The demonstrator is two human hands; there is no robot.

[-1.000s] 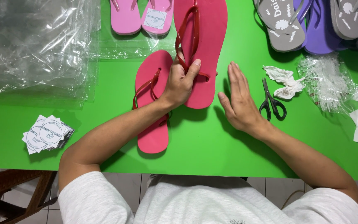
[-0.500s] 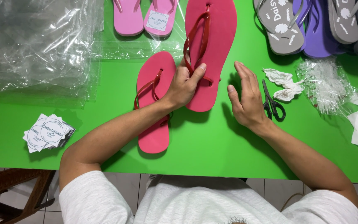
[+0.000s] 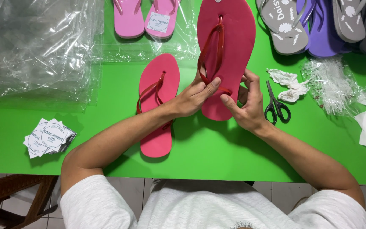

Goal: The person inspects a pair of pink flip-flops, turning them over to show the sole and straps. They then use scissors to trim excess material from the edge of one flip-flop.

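Both hands grip a red sandal (image 3: 229, 46) on the green desk (image 3: 217, 152): the left hand (image 3: 195, 98) pinches its strap (image 3: 212, 57), the right hand (image 3: 247, 101) clasps the heel edge. The foam sole looks light and bendy, the strap supple, so it is best held at the heel.

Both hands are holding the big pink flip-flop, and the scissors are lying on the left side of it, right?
Not quite. Both the left hand and the right hand do hold the big pink flip-flop, but the scissors lie on its right side, beside the right hand, on the green table. The head view shows this. On its left lies the other pink flip-flop.
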